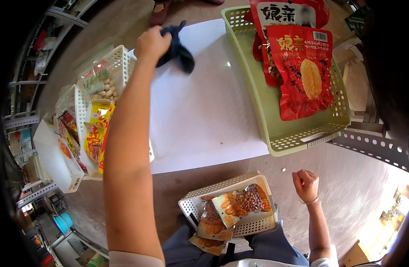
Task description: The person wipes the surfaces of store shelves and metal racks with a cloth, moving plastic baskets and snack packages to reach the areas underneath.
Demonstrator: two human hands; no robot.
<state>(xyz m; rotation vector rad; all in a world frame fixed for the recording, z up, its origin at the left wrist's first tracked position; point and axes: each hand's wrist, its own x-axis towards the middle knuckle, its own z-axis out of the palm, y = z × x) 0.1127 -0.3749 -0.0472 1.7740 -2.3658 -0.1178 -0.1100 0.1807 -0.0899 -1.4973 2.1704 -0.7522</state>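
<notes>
In the head view my left hand [152,43] reaches to the far left part of a white tabletop [204,110], gripping a dark cloth [177,55] that is slightly blurred and hangs onto the surface. My right hand [305,185] is held at the lower right, fingers curled, beyond the table's near edge; nothing shows in it. Between my arms, above my lap, a cream perforated basket [257,227] holds several clear-and-orange packs of reddish nuts [251,200]. Some packs lean over its near rim.
A green plastic basket [249,80] on the right holds red food pouches [306,73]. White baskets [80,106] at left hold bagged peanuts [107,90] and yellow snack packets [97,133], beside a white carton [57,157]. Metal shelving flanks the left. Another person's shoe [160,13] shows beyond the table.
</notes>
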